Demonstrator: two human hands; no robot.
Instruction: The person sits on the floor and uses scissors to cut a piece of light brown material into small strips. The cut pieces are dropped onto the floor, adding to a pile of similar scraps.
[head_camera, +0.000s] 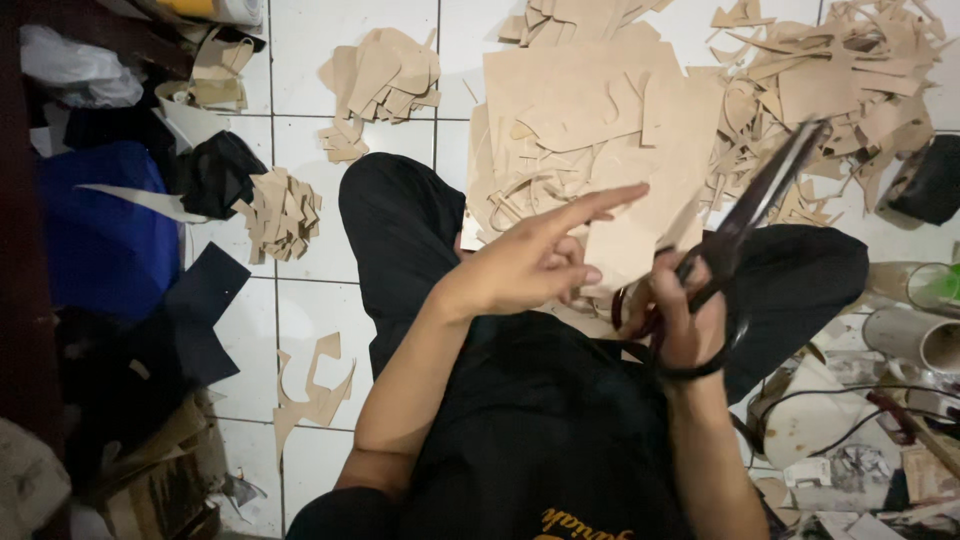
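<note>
My right hand (688, 318) grips the handles of large black scissors (755, 205), whose blades point up and to the right. My left hand (535, 262) holds a tan sheet piece (630, 235) against my lap, with the index finger stretched out over it. The scissors sit right beside that piece, at its right edge. I sit cross-legged in black clothes on a white tiled floor.
Piles of tan cut pieces (385, 75) and offcuts (840, 90) cover the tiles ahead. A small stack (283, 212) lies to the left, near blue and black material (100, 230). Rolls, cables and clutter (900, 400) crowd the right.
</note>
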